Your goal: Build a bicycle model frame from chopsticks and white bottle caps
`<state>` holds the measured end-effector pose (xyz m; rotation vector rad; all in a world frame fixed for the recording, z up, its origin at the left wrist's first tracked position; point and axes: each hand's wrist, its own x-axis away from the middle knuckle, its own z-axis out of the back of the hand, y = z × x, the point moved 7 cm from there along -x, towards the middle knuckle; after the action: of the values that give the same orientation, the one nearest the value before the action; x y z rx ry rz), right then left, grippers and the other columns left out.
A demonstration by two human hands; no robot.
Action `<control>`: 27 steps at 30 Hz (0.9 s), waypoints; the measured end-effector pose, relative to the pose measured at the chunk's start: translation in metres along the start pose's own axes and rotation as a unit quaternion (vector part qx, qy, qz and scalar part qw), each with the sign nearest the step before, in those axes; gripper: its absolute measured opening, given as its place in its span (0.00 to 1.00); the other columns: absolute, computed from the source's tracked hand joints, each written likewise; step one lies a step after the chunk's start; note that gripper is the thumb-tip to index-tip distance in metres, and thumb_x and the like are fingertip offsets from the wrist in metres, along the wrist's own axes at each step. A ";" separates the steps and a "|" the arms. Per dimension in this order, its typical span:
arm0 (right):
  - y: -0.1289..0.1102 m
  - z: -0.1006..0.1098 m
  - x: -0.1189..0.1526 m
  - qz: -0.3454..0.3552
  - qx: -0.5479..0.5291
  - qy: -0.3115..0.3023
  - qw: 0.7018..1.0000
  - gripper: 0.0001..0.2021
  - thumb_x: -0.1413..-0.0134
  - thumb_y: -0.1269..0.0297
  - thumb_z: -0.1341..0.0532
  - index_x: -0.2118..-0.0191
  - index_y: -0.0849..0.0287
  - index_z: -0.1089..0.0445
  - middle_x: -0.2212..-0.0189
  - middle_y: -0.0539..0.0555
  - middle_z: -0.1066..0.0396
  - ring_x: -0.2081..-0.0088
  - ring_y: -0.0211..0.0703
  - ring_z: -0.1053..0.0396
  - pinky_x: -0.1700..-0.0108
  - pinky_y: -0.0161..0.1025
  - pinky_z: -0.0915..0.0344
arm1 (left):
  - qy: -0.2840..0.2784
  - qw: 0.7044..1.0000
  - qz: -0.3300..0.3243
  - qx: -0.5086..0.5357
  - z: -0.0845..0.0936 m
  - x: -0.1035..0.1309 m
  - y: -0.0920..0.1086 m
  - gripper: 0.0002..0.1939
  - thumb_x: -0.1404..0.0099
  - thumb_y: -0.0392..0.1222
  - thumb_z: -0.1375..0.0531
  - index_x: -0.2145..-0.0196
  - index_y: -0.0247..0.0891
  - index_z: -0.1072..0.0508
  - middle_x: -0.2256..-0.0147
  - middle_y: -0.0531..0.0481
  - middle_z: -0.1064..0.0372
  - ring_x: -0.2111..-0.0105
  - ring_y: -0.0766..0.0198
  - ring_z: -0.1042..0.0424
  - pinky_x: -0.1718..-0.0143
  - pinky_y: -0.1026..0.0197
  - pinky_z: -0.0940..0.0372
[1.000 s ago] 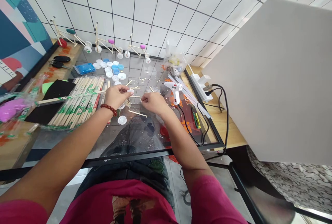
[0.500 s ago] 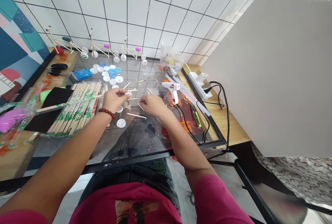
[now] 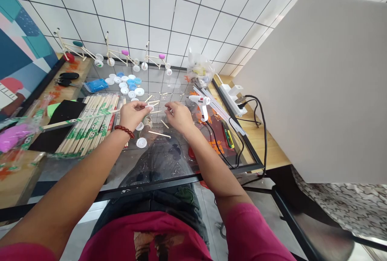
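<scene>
My left hand [image 3: 132, 116], with a beaded bracelet at the wrist, is closed on a white bottle cap [image 3: 150, 108] between thumb and fingertips. Wooden stick pieces [image 3: 154, 103] lie just beyond the cap; whether any touch it I cannot tell. My right hand [image 3: 179, 116] is low over the glass tabletop, fingers bent and tips apart, with nothing visible between them. Below its fingers lies a short wooden stick [image 3: 165, 124], and a longer stick [image 3: 159, 134] rests nearer me. A loose white cap [image 3: 141, 143] sits below my left hand.
A white glue gun [image 3: 200, 105] lies right of my right hand, beside glue sticks [image 3: 222, 109], a utility knife [image 3: 227, 135] and a power strip [image 3: 232, 99]. Wrapped chopsticks [image 3: 90, 126] lie left. Several caps [image 3: 123, 85] and small stick-and-cap models [image 3: 155, 61] stand farther back.
My right hand has moved slightly away from me, off the short stick, which now lies uncovered; its fingers have spread. It now covers another stick piece. My left hand stays with the cap.
</scene>
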<state>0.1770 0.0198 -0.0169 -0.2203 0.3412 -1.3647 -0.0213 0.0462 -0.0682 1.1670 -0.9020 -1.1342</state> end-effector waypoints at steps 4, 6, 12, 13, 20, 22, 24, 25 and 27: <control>0.007 -0.007 -0.005 -0.007 -0.057 0.010 0.998 0.17 0.30 0.66 0.39 0.40 0.58 0.25 0.47 0.58 0.19 0.46 0.50 0.23 0.43 0.43 0.31 | -0.006 0.999 0.005 0.048 -0.002 -0.001 -0.004 0.23 0.59 0.51 0.20 0.68 0.37 0.17 0.69 0.48 0.21 0.66 0.58 0.24 0.60 0.55 0.28; 0.008 -0.011 -0.006 -0.008 -0.070 0.001 0.998 0.17 0.31 0.65 0.38 0.40 0.58 0.25 0.49 0.58 0.19 0.47 0.50 0.22 0.44 0.43 0.31 | -0.010 0.998 0.003 0.058 -0.003 0.000 -0.002 0.23 0.60 0.51 0.20 0.68 0.37 0.17 0.69 0.48 0.21 0.66 0.58 0.24 0.59 0.56 0.28; 0.003 -0.013 -0.006 0.003 -0.057 -0.020 0.998 0.11 0.31 0.65 0.37 0.48 0.56 0.20 0.50 0.56 0.18 0.50 0.47 0.23 0.44 0.41 0.32 | -0.025 0.999 0.009 0.044 -0.003 0.005 0.006 0.23 0.60 0.52 0.20 0.69 0.37 0.18 0.69 0.47 0.20 0.66 0.57 0.23 0.59 0.56 0.27; 0.003 -0.012 -0.005 0.004 -0.055 -0.022 0.998 0.11 0.31 0.65 0.38 0.49 0.56 0.20 0.50 0.56 0.18 0.50 0.46 0.23 0.45 0.41 0.33 | -0.028 0.999 0.010 0.040 -0.004 0.006 0.007 0.23 0.60 0.52 0.20 0.69 0.37 0.18 0.68 0.47 0.20 0.65 0.57 0.22 0.59 0.56 0.26; 0.003 -0.014 -0.005 -0.001 -0.040 -0.028 0.999 0.11 0.31 0.63 0.38 0.49 0.55 0.20 0.50 0.56 0.18 0.49 0.45 0.23 0.45 0.40 0.34 | -0.028 1.000 0.013 0.004 -0.003 0.009 0.012 0.22 0.57 0.52 0.21 0.69 0.37 0.18 0.67 0.45 0.19 0.63 0.56 0.21 0.57 0.55 0.25; 0.004 -0.013 -0.005 -0.006 -0.039 -0.022 0.999 0.12 0.31 0.63 0.38 0.47 0.55 0.21 0.48 0.56 0.19 0.49 0.46 0.23 0.44 0.41 0.34 | -0.024 1.000 0.011 -0.012 -0.003 0.008 0.012 0.21 0.57 0.51 0.21 0.69 0.37 0.18 0.67 0.46 0.19 0.63 0.56 0.21 0.57 0.55 0.25; 0.006 -0.008 -0.005 -0.013 -0.036 -0.013 0.999 0.14 0.31 0.63 0.38 0.45 0.56 0.21 0.48 0.57 0.19 0.48 0.47 0.23 0.44 0.41 0.33 | -0.018 0.999 0.007 -0.030 -0.001 0.008 0.011 0.20 0.56 0.51 0.21 0.68 0.37 0.18 0.67 0.46 0.19 0.64 0.55 0.21 0.58 0.56 0.26; 0.007 -0.005 -0.004 -0.016 -0.033 -0.010 0.999 0.14 0.31 0.63 0.38 0.45 0.56 0.21 0.48 0.57 0.19 0.48 0.47 0.23 0.44 0.42 0.33 | -0.016 0.999 0.006 -0.037 -0.001 0.007 0.011 0.20 0.55 0.51 0.22 0.68 0.38 0.18 0.67 0.46 0.19 0.64 0.55 0.21 0.58 0.56 0.26; 0.008 0.001 -0.003 -0.022 -0.027 -0.009 0.999 0.13 0.31 0.64 0.38 0.46 0.56 0.20 0.48 0.56 0.18 0.48 0.48 0.23 0.44 0.42 0.34 | -0.013 0.999 0.003 -0.052 0.000 0.006 0.010 0.18 0.54 0.50 0.22 0.68 0.38 0.17 0.67 0.46 0.19 0.64 0.55 0.21 0.59 0.56 0.26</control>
<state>0.1845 0.0246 -0.0182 -0.2869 0.3612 -1.3975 -0.0181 0.0404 -0.0588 1.0667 -0.8557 -1.1796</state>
